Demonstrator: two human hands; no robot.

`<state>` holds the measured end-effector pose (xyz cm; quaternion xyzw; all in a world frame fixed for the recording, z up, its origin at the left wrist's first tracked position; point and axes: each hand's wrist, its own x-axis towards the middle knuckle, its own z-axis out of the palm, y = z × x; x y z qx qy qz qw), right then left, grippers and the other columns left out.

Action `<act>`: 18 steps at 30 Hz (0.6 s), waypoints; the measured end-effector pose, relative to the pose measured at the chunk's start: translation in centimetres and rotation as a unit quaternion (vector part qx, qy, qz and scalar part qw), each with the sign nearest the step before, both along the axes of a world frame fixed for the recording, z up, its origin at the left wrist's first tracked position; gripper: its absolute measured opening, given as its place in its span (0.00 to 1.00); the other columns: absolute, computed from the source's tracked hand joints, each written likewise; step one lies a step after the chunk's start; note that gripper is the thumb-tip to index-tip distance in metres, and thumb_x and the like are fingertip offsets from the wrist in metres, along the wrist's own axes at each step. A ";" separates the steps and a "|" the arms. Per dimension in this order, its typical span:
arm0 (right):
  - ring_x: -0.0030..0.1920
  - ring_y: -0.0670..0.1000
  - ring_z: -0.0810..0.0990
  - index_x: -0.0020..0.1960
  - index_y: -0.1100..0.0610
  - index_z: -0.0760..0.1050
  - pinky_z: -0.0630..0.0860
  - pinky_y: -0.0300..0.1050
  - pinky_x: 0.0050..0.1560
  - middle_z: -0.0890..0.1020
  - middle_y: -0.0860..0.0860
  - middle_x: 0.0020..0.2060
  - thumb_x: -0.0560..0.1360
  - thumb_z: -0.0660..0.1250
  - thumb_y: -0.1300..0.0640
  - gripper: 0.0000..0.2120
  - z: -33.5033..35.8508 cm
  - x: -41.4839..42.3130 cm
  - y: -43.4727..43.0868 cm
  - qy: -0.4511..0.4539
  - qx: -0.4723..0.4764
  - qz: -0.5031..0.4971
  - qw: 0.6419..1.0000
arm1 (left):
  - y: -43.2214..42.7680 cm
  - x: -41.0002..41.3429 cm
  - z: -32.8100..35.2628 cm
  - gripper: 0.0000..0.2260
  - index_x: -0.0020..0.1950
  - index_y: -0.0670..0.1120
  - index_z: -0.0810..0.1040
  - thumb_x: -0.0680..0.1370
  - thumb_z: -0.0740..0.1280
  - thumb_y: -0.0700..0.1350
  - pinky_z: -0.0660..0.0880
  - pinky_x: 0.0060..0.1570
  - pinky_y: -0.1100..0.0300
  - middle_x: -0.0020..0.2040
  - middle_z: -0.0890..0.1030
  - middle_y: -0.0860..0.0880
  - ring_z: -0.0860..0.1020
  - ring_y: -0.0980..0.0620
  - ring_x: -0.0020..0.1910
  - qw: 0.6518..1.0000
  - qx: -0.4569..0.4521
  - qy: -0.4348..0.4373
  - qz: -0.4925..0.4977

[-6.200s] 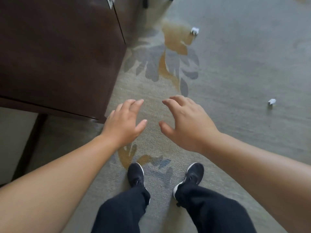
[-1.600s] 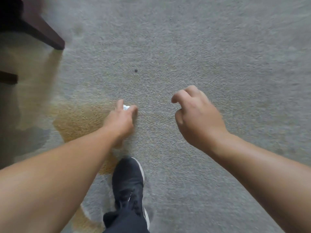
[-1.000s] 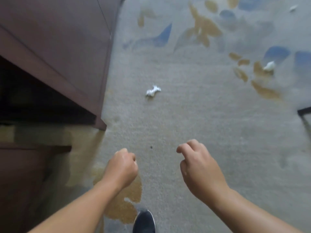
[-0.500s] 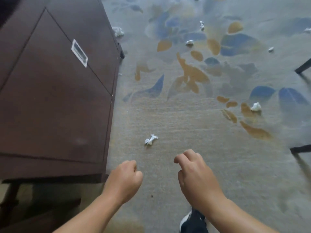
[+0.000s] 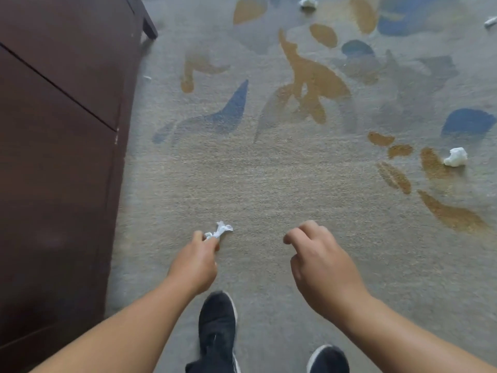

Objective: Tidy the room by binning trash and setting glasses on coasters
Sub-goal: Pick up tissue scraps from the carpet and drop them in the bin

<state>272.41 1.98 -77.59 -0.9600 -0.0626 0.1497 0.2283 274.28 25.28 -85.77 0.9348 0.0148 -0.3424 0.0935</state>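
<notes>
A small crumpled white paper scrap (image 5: 221, 230) lies on the carpet just ahead of my feet. My left hand (image 5: 197, 261) reaches down to it and pinches its near end between thumb and fingertips. Whether that hand also holds anything inside the palm is hidden. My right hand (image 5: 321, 261) hovers to the right, about a hand's width from the scrap, with fingers loosely curled and nothing in them. A larger paper ball (image 5: 455, 157) sits on the carpet at the right.
A dark wooden cabinet (image 5: 59, 157) fills the left side, its edge close to my left arm. More paper scraps lie far ahead (image 5: 308, 1) and at the top right (image 5: 490, 21). My black shoes (image 5: 217, 327) stand on the patterned grey carpet (image 5: 269, 179).
I have stepped forward to the scrap that lay ahead of my hands. My left hand has gone from a closed fist to pinching the scrap. My right hand keeps its loose curl.
</notes>
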 end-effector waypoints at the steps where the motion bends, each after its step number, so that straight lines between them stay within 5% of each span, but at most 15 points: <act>1: 0.51 0.56 0.73 0.53 0.55 0.75 0.75 0.50 0.43 0.75 0.51 0.50 0.73 0.62 0.63 0.10 -2.2 0.7 0.2 0.007 0.001 -0.004 1.000 | 0.2 0.9 -2.4 0.13 0.60 0.50 0.71 0.76 0.59 0.42 0.75 0.43 0.50 0.60 0.67 0.47 0.76 0.44 0.45 1.000 0.007 0.011 -0.009; 4: 0.54 0.56 0.71 0.55 0.54 0.74 0.74 0.51 0.47 0.74 0.51 0.52 0.74 0.60 0.61 0.10 -8.2 2.8 0.4 0.021 -0.004 -0.012 1.000 | 0.6 3.1 -9.1 0.16 0.65 0.52 0.70 0.77 0.58 0.43 0.75 0.51 0.49 0.64 0.66 0.45 0.77 0.41 0.53 0.997 0.033 0.057 -0.048; 10: 0.54 0.55 0.71 0.55 0.54 0.73 0.75 0.52 0.49 0.73 0.51 0.53 0.75 0.59 0.59 0.10 -14.3 4.6 0.8 0.047 -0.014 -0.009 0.999 | 0.6 4.5 -15.7 0.14 0.61 0.48 0.72 0.75 0.58 0.43 0.72 0.48 0.54 0.58 0.68 0.43 0.77 0.42 0.53 0.989 0.045 0.110 -0.088; 13: 0.52 0.56 0.72 0.53 0.54 0.73 0.76 0.54 0.47 0.73 0.51 0.51 0.74 0.59 0.60 0.10 -13.8 5.1 0.8 0.045 -0.006 -0.011 0.999 | 0.5 5.1 -15.1 0.12 0.56 0.46 0.76 0.75 0.59 0.43 0.73 0.50 0.55 0.56 0.75 0.43 0.77 0.43 0.55 0.994 0.009 0.073 -0.085; 18: 0.47 0.56 0.74 0.50 0.54 0.74 0.76 0.50 0.38 0.75 0.51 0.48 0.71 0.61 0.61 0.09 -7.4 5.8 0.6 0.036 -0.004 -0.020 0.999 | -1.0 7.2 -6.6 0.04 0.44 0.46 0.71 0.76 0.62 0.45 0.72 0.39 0.53 0.44 0.74 0.46 0.75 0.45 0.41 0.999 -0.021 -0.011 -0.029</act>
